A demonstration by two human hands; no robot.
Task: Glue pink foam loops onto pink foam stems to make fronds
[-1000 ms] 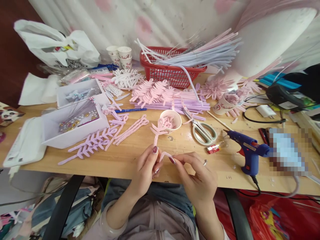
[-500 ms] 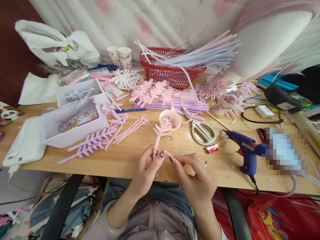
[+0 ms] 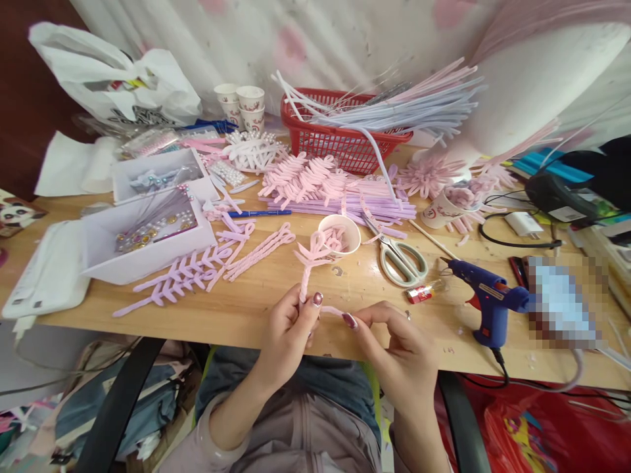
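Note:
Near the table's front edge, my left hand [image 3: 288, 332] is closed around the stem of a pink pipe-cleaner flower [image 3: 311, 253], which stands upright with its petals at the top. My right hand [image 3: 397, 341] pinches the free end of a pink pipe cleaner [image 3: 332, 310] between thumb and index finger. That strand runs across to the stem in my left hand; where it joins is hidden by the fingers. Just behind the flower is a paper cup [image 3: 352, 235] with short pink pieces in it.
Scissors [image 3: 401, 263] and a blue glue gun [image 3: 486, 295] lie to the right. Leafy purple pipe-cleaner sprigs [image 3: 185, 276] and a white box [image 3: 142, 263] of beads are at left. A red basket [image 3: 338, 144] of pipe cleaners stands behind.
My right hand has moved slightly right, drawing the pink strand straighter and lower. My left hand still grips the flower's stem. The whole view has shifted a little.

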